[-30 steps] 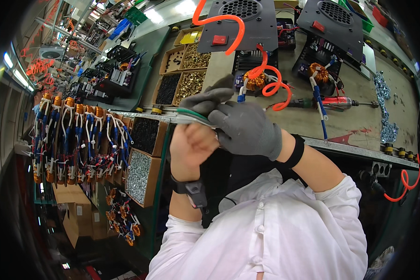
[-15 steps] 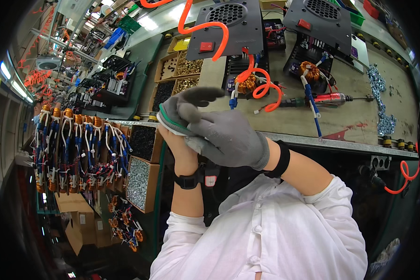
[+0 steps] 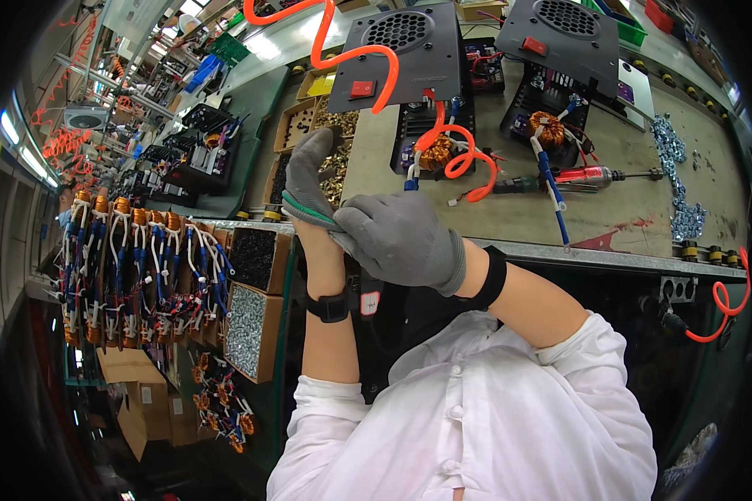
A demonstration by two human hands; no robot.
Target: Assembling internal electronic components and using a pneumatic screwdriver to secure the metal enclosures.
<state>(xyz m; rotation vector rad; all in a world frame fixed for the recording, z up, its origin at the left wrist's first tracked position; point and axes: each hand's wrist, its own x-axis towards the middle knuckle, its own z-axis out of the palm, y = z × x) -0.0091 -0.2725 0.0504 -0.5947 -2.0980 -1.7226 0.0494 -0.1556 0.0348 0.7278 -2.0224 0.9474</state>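
My left hand wears a grey glove with a green-edged cuff. Its fingers stretch up and away from me, apart from the thumb, holding nothing. The bare wrist below carries a black band. My right hand, gloved in grey too, comes across from the right. Its fingers are closed on the cuff of the left glove, beside the heel of that hand; the fingertips are partly hidden. Just beyond my left hand lie cardboard boxes of brass-coloured fasteners.
Two black housings with fan grilles and copper coils stand on the bench. An orange coiled hose hangs in front. A red power screwdriver lies near loose screws. Wired coils hang at left.
My left fingers have straightened and lifted, and the thumb has opened outward. My right hand has drawn slightly down and left, and its fingers have curled tighter on the left cuff.
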